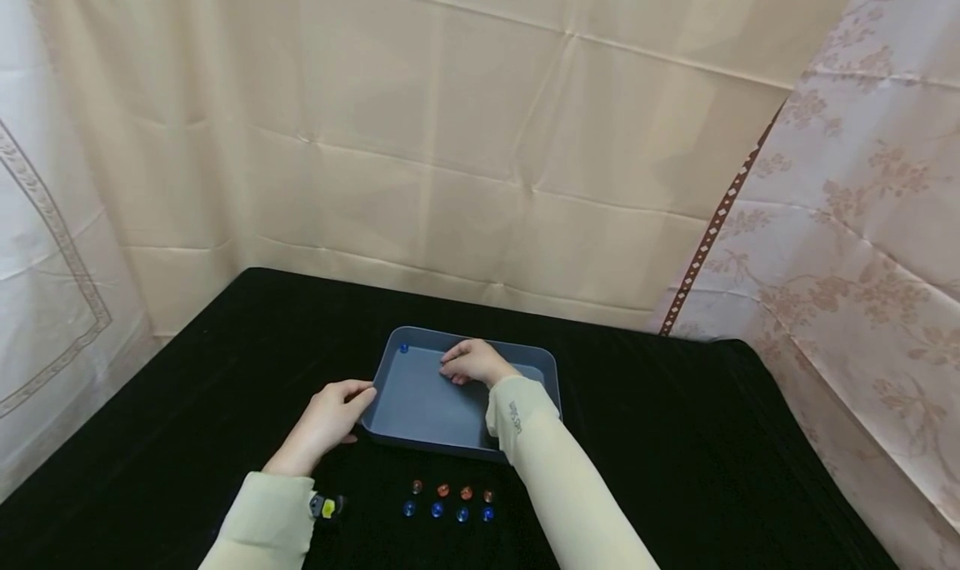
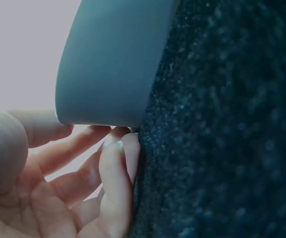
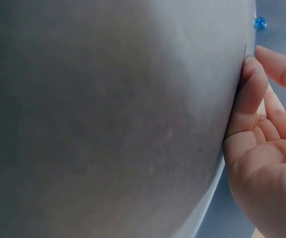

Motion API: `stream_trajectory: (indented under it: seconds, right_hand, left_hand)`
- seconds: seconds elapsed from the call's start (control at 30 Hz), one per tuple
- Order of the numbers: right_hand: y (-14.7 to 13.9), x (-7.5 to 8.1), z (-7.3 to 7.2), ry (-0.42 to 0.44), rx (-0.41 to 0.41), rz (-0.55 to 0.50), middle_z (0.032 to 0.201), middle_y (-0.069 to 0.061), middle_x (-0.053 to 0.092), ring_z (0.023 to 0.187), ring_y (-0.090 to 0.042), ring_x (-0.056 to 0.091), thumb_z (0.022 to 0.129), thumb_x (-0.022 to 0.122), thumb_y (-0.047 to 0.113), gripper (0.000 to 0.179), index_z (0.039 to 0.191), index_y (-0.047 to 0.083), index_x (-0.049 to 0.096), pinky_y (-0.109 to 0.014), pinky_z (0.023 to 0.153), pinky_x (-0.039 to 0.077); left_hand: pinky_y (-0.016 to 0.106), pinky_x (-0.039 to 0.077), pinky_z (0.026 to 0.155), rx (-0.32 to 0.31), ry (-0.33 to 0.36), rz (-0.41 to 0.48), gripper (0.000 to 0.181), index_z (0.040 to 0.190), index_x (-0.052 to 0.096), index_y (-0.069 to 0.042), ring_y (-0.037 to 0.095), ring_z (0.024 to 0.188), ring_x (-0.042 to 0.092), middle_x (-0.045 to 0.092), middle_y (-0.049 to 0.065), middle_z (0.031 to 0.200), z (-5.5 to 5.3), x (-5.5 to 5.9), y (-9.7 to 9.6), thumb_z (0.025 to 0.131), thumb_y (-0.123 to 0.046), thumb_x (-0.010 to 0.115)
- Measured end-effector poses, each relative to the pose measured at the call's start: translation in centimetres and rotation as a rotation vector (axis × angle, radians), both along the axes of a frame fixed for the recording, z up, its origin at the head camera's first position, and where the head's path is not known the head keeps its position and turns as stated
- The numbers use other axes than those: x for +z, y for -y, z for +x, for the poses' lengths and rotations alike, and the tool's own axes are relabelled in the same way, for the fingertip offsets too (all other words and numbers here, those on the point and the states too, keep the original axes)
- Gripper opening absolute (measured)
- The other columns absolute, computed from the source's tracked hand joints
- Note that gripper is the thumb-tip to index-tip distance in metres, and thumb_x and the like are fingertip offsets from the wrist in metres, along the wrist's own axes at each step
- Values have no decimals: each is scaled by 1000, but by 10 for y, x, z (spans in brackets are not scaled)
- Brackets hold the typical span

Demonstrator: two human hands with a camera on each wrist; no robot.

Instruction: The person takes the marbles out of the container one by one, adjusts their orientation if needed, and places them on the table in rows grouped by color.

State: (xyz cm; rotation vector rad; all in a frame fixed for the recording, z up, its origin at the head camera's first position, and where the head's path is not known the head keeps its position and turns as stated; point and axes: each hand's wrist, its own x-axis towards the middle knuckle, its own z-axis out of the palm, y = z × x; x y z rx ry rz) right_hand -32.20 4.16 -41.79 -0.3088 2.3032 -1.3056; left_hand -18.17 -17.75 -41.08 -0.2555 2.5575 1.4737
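Observation:
A shallow blue-grey tray (image 1: 427, 403) lies on the black cloth. Its left edge is touched by my left hand (image 1: 330, 416); in the left wrist view the fingertips (image 2: 114, 163) meet the outer wall. Inside the tray, my right hand (image 1: 476, 362) reaches low over the floor, fingers bent; the right wrist view shows nothing between its fingertips (image 3: 254, 82). A blue marble (image 1: 403, 348) sits in the tray's far left corner, apart from the right hand. In front of the tray are a row of orange marbles (image 1: 443, 490) and a row of blue marbles (image 1: 437, 510).
The black cloth (image 1: 675, 453) covers the table, with its far edge by a beige curtain (image 1: 450, 137). Patterned white curtains hang left and right. On the left wrist is a dark band with a yellow-green part (image 1: 327, 507).

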Motion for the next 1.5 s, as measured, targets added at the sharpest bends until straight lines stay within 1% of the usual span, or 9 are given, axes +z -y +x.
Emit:
stream_trajectory:
  seconds: [0.13,0.33,0.5,0.73,0.83,0.93,1.2,1.3,1.5]
  right_hand:
    - [1,0,-1,-6,4,-7,90,-9,75,64,-7,58,90,68,5,19,107,-2,71,-18,61,53]
    - [0,-1,-1,-11,-16,-5,88,-7,73,64,-8,59,89,70,6,17,105,-1,72,-18,62,53]
    - [1,-2,0,-9,-34,-4,81,-3,71,62,-8,58,88,72,7,15,101,-1,73,-18,60,53]
    - [3,1,1,-41,-39,40,69,3,64,61,-8,57,87,75,12,13,94,0,75,-17,57,51]
    - [1,3,1,-37,-29,22,74,0,68,63,-9,59,88,74,13,14,94,0,76,-19,59,53]
    - [-2,3,0,0,-25,-25,82,-4,73,65,-11,61,89,73,13,15,96,0,76,-20,63,55]
    - [-4,12,2,138,-3,-167,88,-9,73,63,-10,63,92,69,8,18,105,-3,72,-20,64,58]
    - [-1,15,3,133,-14,-184,90,-9,73,65,-10,64,91,70,8,18,106,-2,71,-21,66,59]
    - [2,24,8,75,-70,-204,100,-13,72,68,-13,66,90,72,10,20,106,-1,69,-25,72,61]
  left_hand:
    - [39,61,73,11,5,-1,43,135,54,2,26,98,65,64,21,121,0,0,0,104,-26,46]
    - [39,61,73,10,-2,0,43,135,55,2,26,98,65,64,21,120,0,0,-1,104,-27,47]
    - [39,61,72,10,0,-4,43,135,55,2,25,97,65,64,20,119,0,-1,-1,105,-27,47]
    - [39,61,73,8,-3,-4,43,135,54,2,25,97,65,64,20,119,0,-1,-1,104,-27,47]
    - [39,61,74,12,1,-2,42,135,54,2,26,99,65,64,20,120,0,0,-2,104,-26,47]
    - [39,61,74,16,3,0,42,135,55,2,26,99,65,64,21,121,1,0,-2,104,-26,47]
    - [39,61,73,13,-1,-11,43,135,54,2,26,98,64,64,20,120,2,1,-3,105,-26,46]
    - [39,61,73,10,-7,-13,42,135,55,3,25,98,64,64,20,119,2,2,-3,105,-26,46]
    - [40,61,74,9,-6,-8,42,135,55,2,25,98,64,64,20,118,2,2,-3,105,-26,47]
